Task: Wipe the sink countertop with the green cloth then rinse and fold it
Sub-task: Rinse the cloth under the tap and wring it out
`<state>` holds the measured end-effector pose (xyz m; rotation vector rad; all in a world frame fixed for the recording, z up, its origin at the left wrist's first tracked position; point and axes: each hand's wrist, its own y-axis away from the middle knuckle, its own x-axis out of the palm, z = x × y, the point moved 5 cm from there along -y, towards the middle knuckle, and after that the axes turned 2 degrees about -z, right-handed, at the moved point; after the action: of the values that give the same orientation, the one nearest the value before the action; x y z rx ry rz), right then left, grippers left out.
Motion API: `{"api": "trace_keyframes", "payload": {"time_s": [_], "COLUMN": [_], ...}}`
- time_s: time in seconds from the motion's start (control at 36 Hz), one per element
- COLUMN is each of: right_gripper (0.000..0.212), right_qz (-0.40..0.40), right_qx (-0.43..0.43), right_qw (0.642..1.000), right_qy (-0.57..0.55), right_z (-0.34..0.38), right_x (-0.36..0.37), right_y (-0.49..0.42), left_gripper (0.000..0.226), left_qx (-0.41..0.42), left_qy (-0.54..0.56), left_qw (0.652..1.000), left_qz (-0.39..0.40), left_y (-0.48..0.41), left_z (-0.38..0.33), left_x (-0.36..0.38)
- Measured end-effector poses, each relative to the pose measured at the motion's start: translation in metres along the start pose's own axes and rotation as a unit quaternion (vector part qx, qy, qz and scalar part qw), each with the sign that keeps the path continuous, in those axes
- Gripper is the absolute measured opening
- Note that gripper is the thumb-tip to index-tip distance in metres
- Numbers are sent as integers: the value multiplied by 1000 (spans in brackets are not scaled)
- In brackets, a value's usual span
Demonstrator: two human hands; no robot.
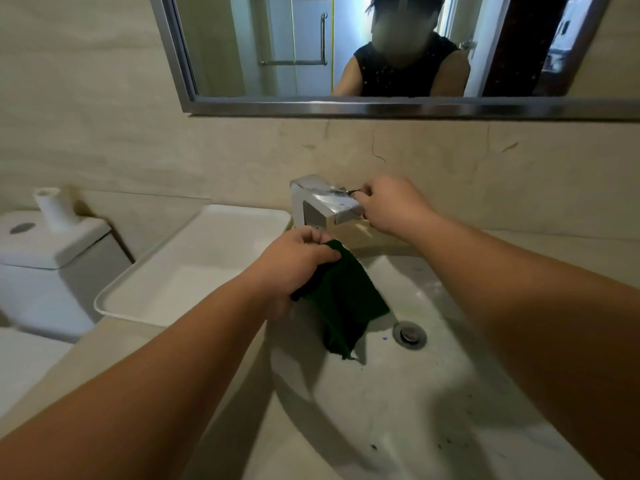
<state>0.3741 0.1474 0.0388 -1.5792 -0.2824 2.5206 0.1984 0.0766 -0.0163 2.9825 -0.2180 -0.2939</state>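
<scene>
The dark green square cloth was held up over the white sink bowl. Its top edge was gripped by the curled fingers of the left hand. The rest was left to hang down, long way top to bottom, with the low tip near the round metal drain. The cloth was kept just below and in front of the shiny square metal tap. The thin handle on top of the tap was pinched by the right hand, the nearer hand to it. No water could be seen. It was judged that the tap was to be opened next, so that water would fall on the cloth.
</scene>
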Motion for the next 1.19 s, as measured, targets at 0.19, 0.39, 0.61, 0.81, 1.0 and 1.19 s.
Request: {"api": "trace_keyframes", "payload": {"time_s": [0.19,0.39,0.61,0.81,1.0,1.19], "right_gripper": [38,31,36,8,11,39], "right_qz": [-12,124,298,221,102,226], "right_qx": [20,82,115,112,87,56], "right_qw": [999,981,930,953,989,941], "right_qy": [38,-123,-179,-174,-58,-246], "right_z": [-17,-35,-70,-74,-67,-26], "right_x": [-1,20,60,52,13,28], "right_y": [-16,19,84,87,82,109], "left_gripper": [19,12,26,31,32,26], "left_qx": [17,45,82,75,33,-9], "left_qy": [23,12,33,11,-41,149], "left_qw": [999,996,993,997,998,989], "left_qz": [33,73,78,31,-46,-7], "left_y": [-17,-21,-17,-18,-14,-10], "left_z": [8,6,1,1,0,-3], "left_x": [4,6,9,3,-4,17]}}
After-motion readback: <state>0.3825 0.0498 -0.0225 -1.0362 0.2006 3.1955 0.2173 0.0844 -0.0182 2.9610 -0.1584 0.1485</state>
